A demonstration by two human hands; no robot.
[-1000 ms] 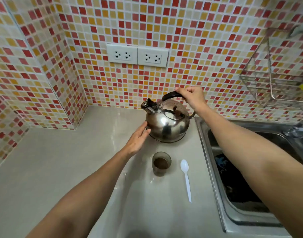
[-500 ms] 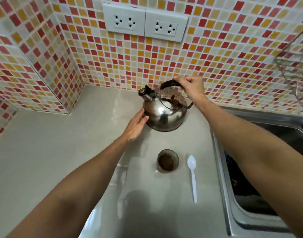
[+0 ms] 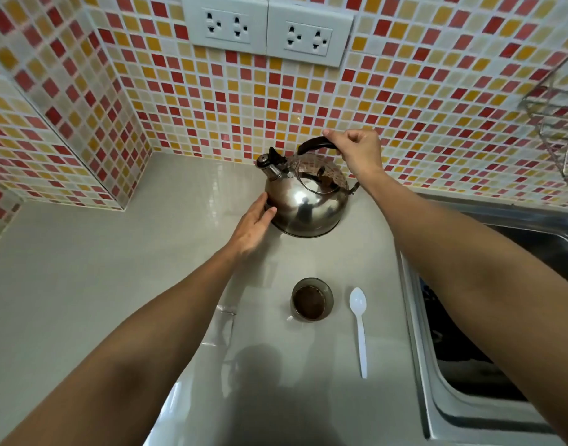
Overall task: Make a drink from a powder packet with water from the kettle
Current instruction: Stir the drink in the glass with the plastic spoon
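A shiny steel kettle [image 3: 308,201] with a capped spout stands upright on the grey counter, against the tiled wall. My right hand [image 3: 356,151] is closed around its black handle [image 3: 313,144] at the top. My left hand [image 3: 255,225] lies flat with its fingers apart, touching the kettle's lower left side. A small glass [image 3: 311,300] with brown powder at its bottom stands on the counter in front of the kettle. A white plastic spoon [image 3: 359,326] lies just right of the glass.
A steel sink [image 3: 437,410] runs along the right edge of the counter [image 3: 83,284]. A wire rack [image 3: 559,123] hangs on the tiled wall at the upper right. Two wall sockets [image 3: 266,27] sit above the kettle. A clear wrapper scrap [image 3: 224,326] lies left of the glass.
The view has tilted downward, so everything sits lower and closer in frame. Both hands keep their places on the kettle, which has stayed on the counter.
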